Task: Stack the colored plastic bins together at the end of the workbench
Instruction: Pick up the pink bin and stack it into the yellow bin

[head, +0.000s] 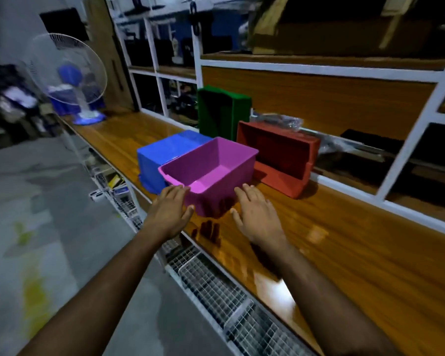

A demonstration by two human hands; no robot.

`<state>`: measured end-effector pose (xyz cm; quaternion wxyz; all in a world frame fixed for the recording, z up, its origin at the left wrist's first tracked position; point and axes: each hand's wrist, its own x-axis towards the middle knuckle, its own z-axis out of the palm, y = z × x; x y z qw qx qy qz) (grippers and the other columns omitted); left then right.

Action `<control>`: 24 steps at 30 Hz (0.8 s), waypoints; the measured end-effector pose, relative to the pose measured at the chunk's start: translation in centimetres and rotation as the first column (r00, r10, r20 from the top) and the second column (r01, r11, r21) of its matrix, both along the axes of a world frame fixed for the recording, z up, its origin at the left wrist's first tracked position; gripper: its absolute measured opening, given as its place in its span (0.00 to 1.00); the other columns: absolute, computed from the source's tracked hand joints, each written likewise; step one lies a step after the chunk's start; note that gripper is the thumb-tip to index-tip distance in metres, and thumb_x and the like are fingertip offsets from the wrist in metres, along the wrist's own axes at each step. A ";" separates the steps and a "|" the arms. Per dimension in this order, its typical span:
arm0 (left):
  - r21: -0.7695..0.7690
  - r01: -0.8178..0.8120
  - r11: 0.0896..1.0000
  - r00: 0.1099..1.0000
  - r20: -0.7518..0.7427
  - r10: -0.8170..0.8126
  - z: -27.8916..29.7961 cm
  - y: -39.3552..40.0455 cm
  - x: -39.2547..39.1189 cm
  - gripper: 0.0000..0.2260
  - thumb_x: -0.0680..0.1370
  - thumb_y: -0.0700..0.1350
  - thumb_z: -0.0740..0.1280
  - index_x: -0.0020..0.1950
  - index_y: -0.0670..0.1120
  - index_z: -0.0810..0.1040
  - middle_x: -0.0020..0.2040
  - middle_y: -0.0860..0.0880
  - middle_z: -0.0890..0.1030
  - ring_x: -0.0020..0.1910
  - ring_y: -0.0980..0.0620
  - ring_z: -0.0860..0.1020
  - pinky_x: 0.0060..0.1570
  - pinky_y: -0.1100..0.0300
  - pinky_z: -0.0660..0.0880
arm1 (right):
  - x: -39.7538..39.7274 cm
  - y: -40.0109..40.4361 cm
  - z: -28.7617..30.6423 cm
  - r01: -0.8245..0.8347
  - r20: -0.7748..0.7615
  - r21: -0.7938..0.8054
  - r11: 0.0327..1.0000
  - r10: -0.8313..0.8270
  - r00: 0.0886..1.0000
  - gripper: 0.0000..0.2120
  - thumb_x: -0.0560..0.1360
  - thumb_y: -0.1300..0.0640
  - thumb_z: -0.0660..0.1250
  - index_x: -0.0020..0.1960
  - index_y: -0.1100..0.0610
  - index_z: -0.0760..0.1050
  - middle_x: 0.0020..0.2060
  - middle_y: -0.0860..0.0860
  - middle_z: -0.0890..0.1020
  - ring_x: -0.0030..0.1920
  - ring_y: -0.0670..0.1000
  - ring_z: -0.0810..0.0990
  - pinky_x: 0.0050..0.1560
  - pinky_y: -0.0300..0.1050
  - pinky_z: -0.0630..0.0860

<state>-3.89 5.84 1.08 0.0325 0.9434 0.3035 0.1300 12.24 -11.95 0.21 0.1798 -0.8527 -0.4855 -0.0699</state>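
From the head view, nearest to me are my two forearms reaching out over the worktop [370, 253], and at their ends my left hand [171, 209] and right hand [254, 214], both with fingers straight and spread, holding nothing. They flank the near end of the pink bin [211, 173], the left fingertips at or just beside its near left corner, the right ones just beside its near right edge; I cannot tell whether either is touching. The pink bin sits upright and empty near the worktop's front edge, with the blue bin [162, 152] just behind and to its left, apparently upside down. The red bin [280, 155] lies tipped on its side to the right, and the green bin [221, 111] stands on end further back. I judge these to be light, stiff, smooth plastic, a little slippery, so I would take the pink one by its rolled rim on both sides.
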 end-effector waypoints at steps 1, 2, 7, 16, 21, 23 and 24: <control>-0.008 0.004 1.000 1.000 0.005 -0.004 0.1 1.6 0.7 0.27 0.78 0.57 0.58 0.75 0.48 0.64 0.74 0.46 0.68 0.74 0.44 0.61 0.70 0.48 0.63 | 0.5 1.6 0.1 0.005 -0.012 -0.006 1.000 -0.005 1.000 0.29 0.77 0.44 0.58 0.75 0.54 0.61 0.72 0.55 0.68 0.72 0.56 0.66 0.66 0.56 0.71; -0.013 0.012 1.000 1.000 0.003 -0.012 0.2 3.0 1.5 0.27 0.78 0.57 0.59 0.75 0.49 0.63 0.75 0.46 0.67 0.74 0.45 0.61 0.70 0.47 0.63 | 0.9 3.1 0.3 0.013 -0.028 -0.011 1.000 -0.014 1.000 0.29 0.78 0.44 0.58 0.75 0.54 0.60 0.68 0.56 0.71 0.68 0.57 0.70 0.62 0.55 0.73; -0.026 0.103 0.994 0.995 -0.002 -0.103 0.3 10.6 5.8 0.27 0.78 0.54 0.63 0.75 0.48 0.64 0.73 0.45 0.69 0.72 0.43 0.63 0.68 0.48 0.63 | 2.3 10.0 -0.3 0.084 -0.170 0.006 0.996 -0.082 0.982 0.24 0.79 0.46 0.57 0.72 0.53 0.61 0.60 0.58 0.73 0.57 0.61 0.77 0.54 0.55 0.76; -0.083 0.216 0.973 0.976 0.031 -0.214 -1.6 23.8 12.6 0.10 0.72 0.37 0.62 0.53 0.41 0.74 0.49 0.40 0.79 0.50 0.37 0.78 0.42 0.45 0.77 | 4.4 19.7 -2.2 0.486 -0.422 0.085 0.870 -0.410 0.808 0.28 0.77 0.52 0.63 0.74 0.58 0.61 0.64 0.62 0.73 0.60 0.64 0.75 0.55 0.51 0.73; -0.005 0.244 0.970 0.967 0.072 -0.243 -2.4 26.3 13.4 0.09 0.74 0.34 0.62 0.54 0.41 0.74 0.51 0.41 0.75 0.54 0.39 0.73 0.45 0.47 0.73 | 4.5 21.5 -2.3 0.667 -0.553 0.152 0.729 -0.497 0.669 0.24 0.72 0.59 0.67 0.67 0.58 0.67 0.59 0.58 0.79 0.56 0.61 0.79 0.49 0.45 0.71; -0.011 0.252 0.968 0.965 0.078 -0.250 -2.1 26.6 13.7 0.10 0.75 0.34 0.61 0.55 0.39 0.75 0.53 0.39 0.75 0.55 0.39 0.71 0.47 0.48 0.72 | 4.4 21.6 -2.1 0.677 -0.558 0.146 0.721 -0.505 0.658 0.22 0.71 0.59 0.66 0.64 0.55 0.71 0.56 0.56 0.81 0.53 0.59 0.81 0.47 0.43 0.73; -0.019 0.257 0.966 0.964 0.079 -0.255 -2.0 26.8 13.9 0.10 0.75 0.33 0.61 0.55 0.39 0.75 0.53 0.39 0.75 0.56 0.38 0.71 0.48 0.48 0.71 | 4.3 21.5 -1.8 0.679 -0.563 0.149 0.719 -0.502 0.656 0.20 0.71 0.59 0.66 0.63 0.54 0.73 0.54 0.55 0.82 0.52 0.58 0.82 0.47 0.45 0.76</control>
